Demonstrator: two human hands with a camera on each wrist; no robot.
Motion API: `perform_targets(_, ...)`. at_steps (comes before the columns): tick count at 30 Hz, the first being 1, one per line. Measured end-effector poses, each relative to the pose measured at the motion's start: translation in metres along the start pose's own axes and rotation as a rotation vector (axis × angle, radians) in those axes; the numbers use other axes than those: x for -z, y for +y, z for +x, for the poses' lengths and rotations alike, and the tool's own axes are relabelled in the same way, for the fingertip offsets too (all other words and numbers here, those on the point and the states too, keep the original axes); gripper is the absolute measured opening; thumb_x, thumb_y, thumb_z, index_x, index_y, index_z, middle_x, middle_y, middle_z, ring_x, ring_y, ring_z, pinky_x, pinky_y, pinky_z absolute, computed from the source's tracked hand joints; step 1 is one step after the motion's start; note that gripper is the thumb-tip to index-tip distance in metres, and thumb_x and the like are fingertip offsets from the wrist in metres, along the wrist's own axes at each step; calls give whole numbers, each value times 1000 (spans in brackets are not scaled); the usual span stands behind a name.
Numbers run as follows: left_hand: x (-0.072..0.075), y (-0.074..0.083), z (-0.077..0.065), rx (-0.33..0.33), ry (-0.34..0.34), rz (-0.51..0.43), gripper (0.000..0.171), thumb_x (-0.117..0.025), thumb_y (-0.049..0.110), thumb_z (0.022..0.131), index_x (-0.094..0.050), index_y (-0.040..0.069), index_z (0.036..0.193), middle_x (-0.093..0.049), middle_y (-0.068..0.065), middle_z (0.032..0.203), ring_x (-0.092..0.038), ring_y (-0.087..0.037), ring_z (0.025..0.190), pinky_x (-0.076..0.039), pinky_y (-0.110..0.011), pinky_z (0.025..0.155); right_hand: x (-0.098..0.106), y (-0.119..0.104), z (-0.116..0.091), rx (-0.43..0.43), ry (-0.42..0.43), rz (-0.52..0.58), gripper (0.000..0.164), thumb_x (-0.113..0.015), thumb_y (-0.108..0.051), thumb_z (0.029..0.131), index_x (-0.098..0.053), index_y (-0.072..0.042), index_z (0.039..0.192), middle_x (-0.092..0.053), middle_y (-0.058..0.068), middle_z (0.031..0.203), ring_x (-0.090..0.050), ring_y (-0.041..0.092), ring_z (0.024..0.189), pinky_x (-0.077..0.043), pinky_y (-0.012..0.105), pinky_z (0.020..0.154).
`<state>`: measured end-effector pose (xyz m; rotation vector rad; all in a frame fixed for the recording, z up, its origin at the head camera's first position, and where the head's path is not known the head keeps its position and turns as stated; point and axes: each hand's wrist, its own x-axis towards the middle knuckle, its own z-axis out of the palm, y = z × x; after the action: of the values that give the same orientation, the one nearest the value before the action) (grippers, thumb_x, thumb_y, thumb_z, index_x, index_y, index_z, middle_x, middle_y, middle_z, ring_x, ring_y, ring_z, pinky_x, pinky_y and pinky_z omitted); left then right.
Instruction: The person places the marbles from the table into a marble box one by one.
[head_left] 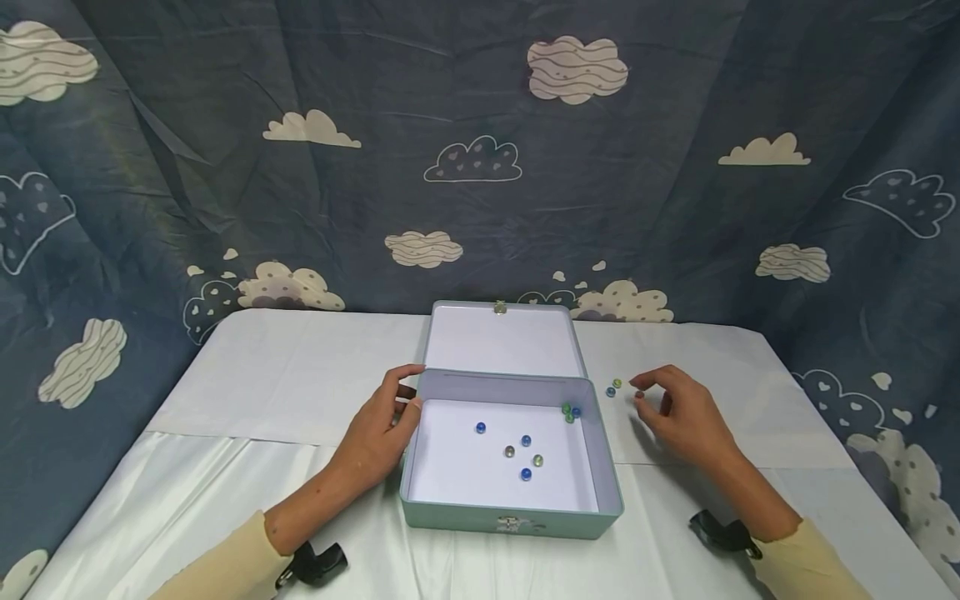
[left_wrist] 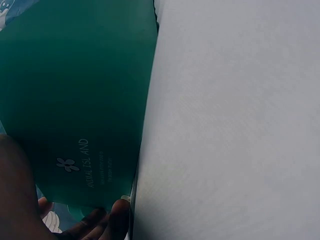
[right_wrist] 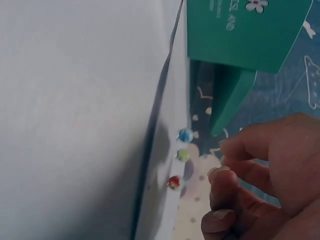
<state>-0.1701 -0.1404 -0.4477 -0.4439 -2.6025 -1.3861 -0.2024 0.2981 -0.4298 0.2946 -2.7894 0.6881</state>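
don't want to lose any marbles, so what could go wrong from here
The right hand might knock the red marble instead of picking it up, as it is small and lies close to the fingers.

A stray bump could also send the nearby blue marble or green marble rolling, since both lie loose on the white cloth.

If the left hand nudges the box, the marbles inside may roll around.
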Motion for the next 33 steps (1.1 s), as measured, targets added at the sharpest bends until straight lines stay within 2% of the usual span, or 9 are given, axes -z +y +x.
perform_targets(5, 0, -1, 0, 5, -1, 1, 46, -50, 28, 111, -42, 27, 157, -68, -10, 127, -68, -14, 103, -54, -45, 89, -3, 9, 1, -58, -60, -23, 33, -74, -9, 95, -71, -2, 127, -66, 19, 124, -53, 22, 77, -45, 32, 64)
perform_targets(10, 0, -1, -1, 7, -4, -1, 47, -50, 28, 112, -42, 26, 158, -68, -11, 128, -68, -14, 103, -55, -46, 90, -6, 16, 1, -48, -105, -37, 34, -74, -8, 95, -71, 0, 128, -68, 21, 123, -58, 25, 86, -48, 38, 72)
perform_targets(19, 0, -1, 0, 1, -3, 4, 47, -50, 27, 111, -42, 26, 158, -68, -11, 127, -67, -14, 102, -54, -45, 89, -8, 20, 1, -39, -129, -26, 10, -77, -5, 92, -78, -8, 102, -67, 12, 105, -55, 22, 82, -47, 35, 69)
perform_targets(26, 0, 0, -1, 8, -3, 3, 47, -50, 28, 111, -42, 28, 157, -68, -11, 128, -68, -14, 103, -54, -46, 89, -9, 18, 1, -21, -172, -4, 12, -80, -7, 91, -77, -11, 102, -67, 4, 98, -57, 20, 82, -49, 32, 70)
perform_targets(33, 0, 0, 0, 8, -4, -4, 47, -50, 28, 111, -42, 27, 157, -68, -11, 127, -67, -14, 102, -54, -45, 89, -9, 10, -1, 1, -194, 17, 18, -79, -4, 90, -76, -8, 107, -66, 4, 99, -54, 17, 78, -47, 30, 65)
